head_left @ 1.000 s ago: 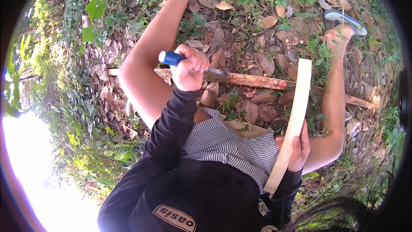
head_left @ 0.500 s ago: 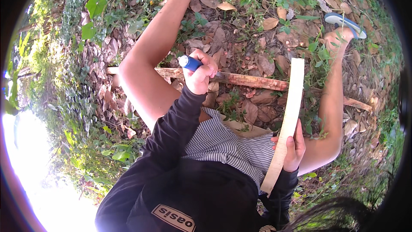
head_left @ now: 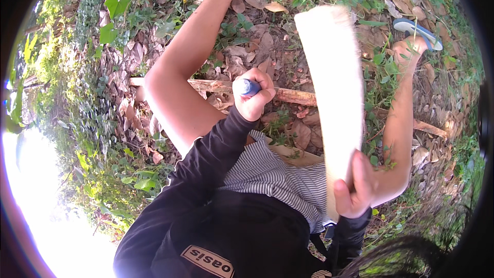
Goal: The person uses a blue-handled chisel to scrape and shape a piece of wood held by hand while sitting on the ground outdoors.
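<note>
My left hand [head_left: 256, 98] is closed in a fist round a blue handle [head_left: 250, 88]. The rounded end of the handle points up at me; whatever its other end bears is hidden below the fist. On the right, my right hand [head_left: 355, 188] grips a long, pale wooden slat [head_left: 332, 82] near its lower end, thumb on one side and fingers on the other. The slat stands tilted up, its broad face toward me and slightly blurred. Behind it, a reddish-brown wooden pole [head_left: 296, 96] lies across the ground. The two hands are apart.
My bare legs [head_left: 177, 92] are spread on both sides, with a blue-and-white sandal [head_left: 418, 33] on the right foot. Dry leaves [head_left: 301, 134] and green plants [head_left: 117, 4] cover the ground. The pole passes by both legs.
The slat has turned so its broad face shows, and its top has swung left and upward. My right hand has shifted slightly down and right; my left hand has moved right with the blue handle.
</note>
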{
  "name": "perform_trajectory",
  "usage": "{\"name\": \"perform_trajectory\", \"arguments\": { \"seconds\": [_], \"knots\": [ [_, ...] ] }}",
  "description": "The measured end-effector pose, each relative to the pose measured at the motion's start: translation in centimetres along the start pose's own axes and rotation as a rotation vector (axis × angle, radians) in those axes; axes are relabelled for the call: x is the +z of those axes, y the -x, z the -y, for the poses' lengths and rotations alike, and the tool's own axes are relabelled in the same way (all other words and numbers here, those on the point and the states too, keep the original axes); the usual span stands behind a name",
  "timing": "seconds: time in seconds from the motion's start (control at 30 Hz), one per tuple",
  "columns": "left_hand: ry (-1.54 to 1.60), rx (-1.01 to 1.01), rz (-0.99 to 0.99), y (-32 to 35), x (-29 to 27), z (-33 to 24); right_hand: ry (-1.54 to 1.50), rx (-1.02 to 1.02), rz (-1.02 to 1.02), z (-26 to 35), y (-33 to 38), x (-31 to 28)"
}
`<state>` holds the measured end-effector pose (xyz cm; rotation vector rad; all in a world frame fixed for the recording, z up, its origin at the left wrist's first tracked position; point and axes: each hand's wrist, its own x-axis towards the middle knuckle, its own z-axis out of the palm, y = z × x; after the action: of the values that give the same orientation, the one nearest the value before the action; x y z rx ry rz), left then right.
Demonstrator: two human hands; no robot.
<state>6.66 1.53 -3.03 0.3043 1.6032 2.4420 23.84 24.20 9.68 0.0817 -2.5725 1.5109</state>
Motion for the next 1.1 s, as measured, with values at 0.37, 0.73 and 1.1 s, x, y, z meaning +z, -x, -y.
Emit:
{"name": "perform_trajectory", "arguments": {
  "seconds": [0.37, 0.73, 1.1],
  "knots": [
    [0.044, 0.064, 0.008, 0.3, -0.1, -0.2, -0.043, 0.182, -0.088, -0.5, 1.0, -0.3],
    [-0.039, 0.079, 0.021, -0.1, 0.0, -0.2, 0.096, 0.011, 0.013, 0.5, -1.5, 0.2],
    [-0.158, -0.004, 0.181, 0.8, -2.4, 4.3, 0.178, -0.252, 0.097, 1.7, -5.0, 0.1]
  ]
}}
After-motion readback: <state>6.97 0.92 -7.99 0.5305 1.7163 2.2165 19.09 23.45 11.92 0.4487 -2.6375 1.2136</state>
